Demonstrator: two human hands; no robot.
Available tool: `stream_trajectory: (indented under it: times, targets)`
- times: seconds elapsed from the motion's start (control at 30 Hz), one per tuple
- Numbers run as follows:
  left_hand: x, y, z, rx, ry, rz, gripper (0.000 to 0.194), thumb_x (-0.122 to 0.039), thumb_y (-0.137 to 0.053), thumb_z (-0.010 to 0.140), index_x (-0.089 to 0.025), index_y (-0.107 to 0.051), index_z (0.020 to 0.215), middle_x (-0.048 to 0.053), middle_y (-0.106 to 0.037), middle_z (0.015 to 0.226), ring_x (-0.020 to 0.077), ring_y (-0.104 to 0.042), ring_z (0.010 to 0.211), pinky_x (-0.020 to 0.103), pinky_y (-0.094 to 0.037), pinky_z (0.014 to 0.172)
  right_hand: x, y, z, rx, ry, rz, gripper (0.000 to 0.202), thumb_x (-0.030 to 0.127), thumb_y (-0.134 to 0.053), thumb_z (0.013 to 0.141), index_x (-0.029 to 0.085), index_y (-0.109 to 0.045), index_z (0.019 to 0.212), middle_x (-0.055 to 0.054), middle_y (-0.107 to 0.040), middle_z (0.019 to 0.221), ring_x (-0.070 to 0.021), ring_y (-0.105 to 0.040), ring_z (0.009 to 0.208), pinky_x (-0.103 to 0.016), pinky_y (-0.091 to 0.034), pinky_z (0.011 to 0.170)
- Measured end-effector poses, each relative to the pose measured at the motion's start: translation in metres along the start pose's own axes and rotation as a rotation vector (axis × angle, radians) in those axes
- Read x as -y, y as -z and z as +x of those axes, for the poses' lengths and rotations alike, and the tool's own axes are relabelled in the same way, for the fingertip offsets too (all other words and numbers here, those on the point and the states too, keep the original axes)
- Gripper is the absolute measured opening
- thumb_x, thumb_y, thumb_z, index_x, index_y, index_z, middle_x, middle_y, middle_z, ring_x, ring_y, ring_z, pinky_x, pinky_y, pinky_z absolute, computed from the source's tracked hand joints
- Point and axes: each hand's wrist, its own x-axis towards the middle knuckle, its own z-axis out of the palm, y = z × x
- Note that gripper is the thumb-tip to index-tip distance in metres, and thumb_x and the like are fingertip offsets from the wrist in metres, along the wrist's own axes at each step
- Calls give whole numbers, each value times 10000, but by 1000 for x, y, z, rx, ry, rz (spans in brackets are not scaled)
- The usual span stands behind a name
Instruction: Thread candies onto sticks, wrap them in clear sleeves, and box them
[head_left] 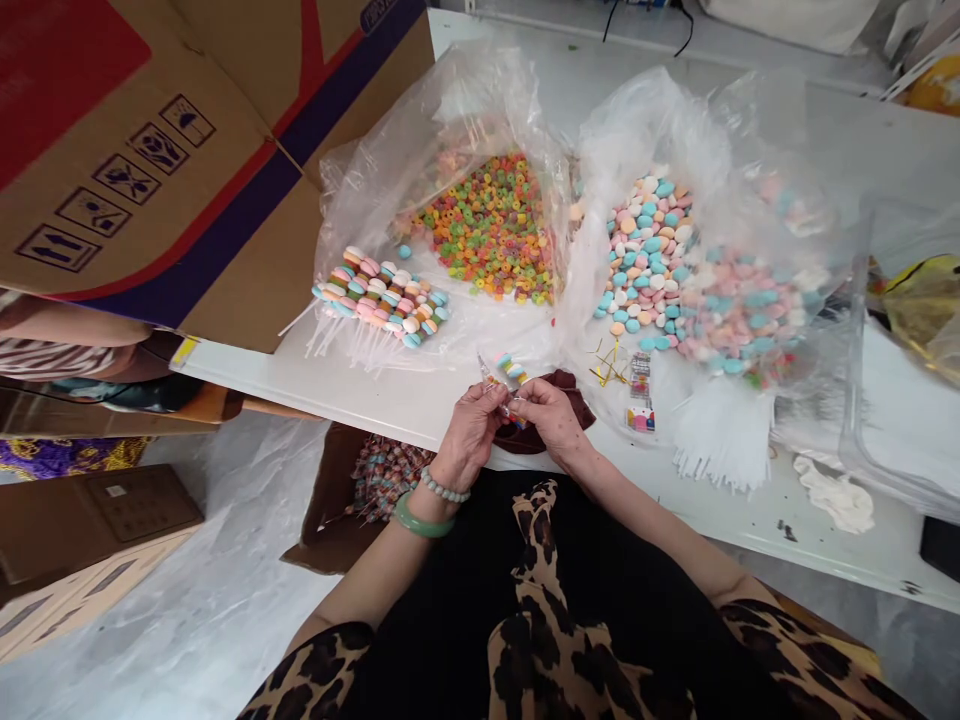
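Close to the table's front edge, my left hand and my right hand meet with their fingers pinched. Between them is a small candy skewer of pastel candies, in what looks like a clear printed wrapper. The fingers hide its lower part. A dark brown cloth lies under and beside my right hand. To the right are gold twist ties and a printed strip of small wrappers or labels. Finished-looking candy skewers with white sticks lie in rows to the left.
Plastic bags hold ring gummies and pastel candies. White sticks, a crumpled white glove-like piece and a clear bin are right. A large carton stands left; below, an open box holds wrapped skewers.
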Motion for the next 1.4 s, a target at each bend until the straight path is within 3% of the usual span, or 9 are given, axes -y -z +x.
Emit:
stream_trajectory:
  times: [0.17, 0.37, 0.57, 0.7, 0.8, 0.97, 1.1, 1.2, 1.4]
  targets:
    - [-1, 6, -1, 48, 73, 85, 344, -423, -780, 723, -126, -660, 847, 32, -687, 731, 111, -629, 582, 230, -521, 547, -4, 5, 4, -89, -36, -28, 271, 394, -699, 651, 209, -504, 613, 61, -502, 537, -96, -433, 480, -237, -360, 480]
    - [-8, 6, -1, 40, 133, 135, 227, -281, -799, 705, -108, -663, 763, 37, -676, 664, 120, -638, 555, 239, -553, 557, -1, 10, 2, -74, 19, -344, 300, 484, -569, 805, 224, -530, 661, 48, -493, 525, -104, -434, 418, -245, -330, 441]
    - [-10, 1, 1, 147, 288, 109, 168, -261, -719, 792, -101, -690, 837, 81, -703, 692, 156, -679, 610, 260, -571, 606, 2, 16, 6, -135, 125, -633, 350, 518, -512, 861, 234, -517, 656, 26, -492, 544, -145, -500, 575, -255, -372, 567]
    - [-10, 1, 7, 69, 242, 41, 81, -188, -715, 781, -133, -682, 831, 54, -714, 751, 138, -667, 639, 250, -563, 613, 4, 22, 5, -89, 134, -550, 347, 522, -477, 886, 233, -543, 705, 24, -528, 582, -143, -501, 553, -262, -386, 573]
    - [-13, 3, 11, -25, 171, -7, 66, -166, -706, 787, -139, -679, 840, 42, -717, 777, 130, -663, 660, 227, -543, 605, 9, 32, 3, -162, 158, -573, 331, 480, -412, 934, 230, -575, 790, 13, -589, 660, -145, -532, 590, -266, -404, 608]
    - [-23, 6, 14, -112, 107, -103, 53, -154, -683, 817, -135, -644, 786, 21, -699, 732, 148, -682, 670, 284, -578, 665, 3, 40, 0, -219, 258, -1159, 191, 346, -503, 913, 211, -604, 823, -47, -656, 884, -191, -570, 850, -294, -374, 741]
    - [-28, 4, 15, -171, 96, -214, 72, -125, -623, 867, -136, -631, 796, 0, -689, 702, 140, -684, 650, 307, -587, 705, -13, 34, 2, -193, 364, -1470, 194, 243, -471, 921, 170, -621, 823, -104, -641, 860, -230, -549, 838, -340, -346, 735]
    - [-33, 3, 15, -251, 121, -289, 141, -127, -560, 912, -142, -619, 785, -8, -673, 651, 120, -662, 583, 270, -565, 654, -16, 38, 4, -229, 376, -1354, 225, 201, -441, 925, 176, -610, 778, -86, -634, 806, -218, -551, 801, -337, -352, 728]
    - [-45, 10, 19, -301, 118, -413, 192, -207, -515, 953, -155, -610, 793, 22, -688, 669, 144, -696, 649, 256, -543, 652, 3, 52, -17, -204, 400, -697, 128, 239, -543, 879, 216, -592, 762, 3, -598, 767, -160, -552, 741, -288, -402, 715]
